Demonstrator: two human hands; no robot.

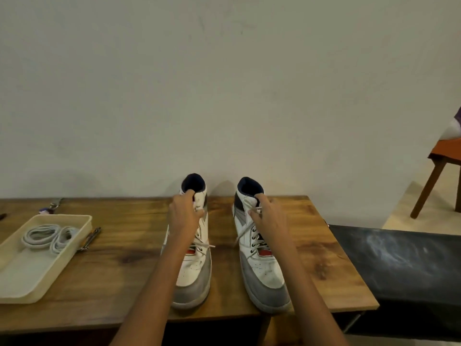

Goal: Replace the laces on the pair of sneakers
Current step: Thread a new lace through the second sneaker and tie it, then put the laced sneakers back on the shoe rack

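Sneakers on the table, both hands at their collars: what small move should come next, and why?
Probably start pulling the old lace out of one sneaker. Both the left sneaker and right sneaker are still laced with ends hanging loose, the left hand and right hand already grip the collars, and spare laces wait in the tray.

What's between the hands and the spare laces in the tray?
Nothing visible. The coiled laces lie uncovered in the open tray; bare table separates it from the left hand on the left sneaker.
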